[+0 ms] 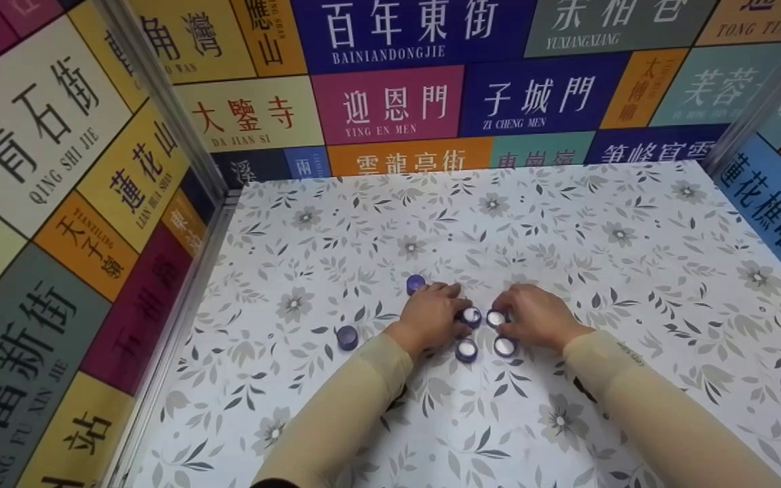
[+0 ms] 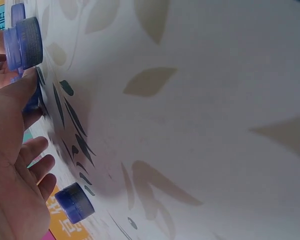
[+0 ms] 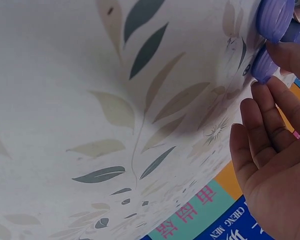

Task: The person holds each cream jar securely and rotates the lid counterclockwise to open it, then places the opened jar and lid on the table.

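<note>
Several purple bottle caps lie on the patterned table. My left hand (image 1: pixel 433 313) pinches one cap (image 1: pixel 472 317) between thumb and fingers, its pale inner side facing up. Facing it, my right hand (image 1: pixel 536 315) pinches another cap (image 1: pixel 495 318) by its sides; the right wrist view has this cap (image 3: pixel 263 66) between thumb and index finger. The two held caps are close together, with a small gap. Just nearer to me sit two more caps, a left one (image 1: pixel 466 350) and a right one (image 1: pixel 505 346), forming a rough square with the held pair.
A cap (image 1: pixel 415 283) stands just beyond my left fingers, and another cap (image 1: pixel 348 337) lies farther left. The table cover (image 1: pixel 377 217) is white with grey leaves and flowers. Colourful panels with Chinese lettering (image 1: pixel 390 102) wall in the back and sides.
</note>
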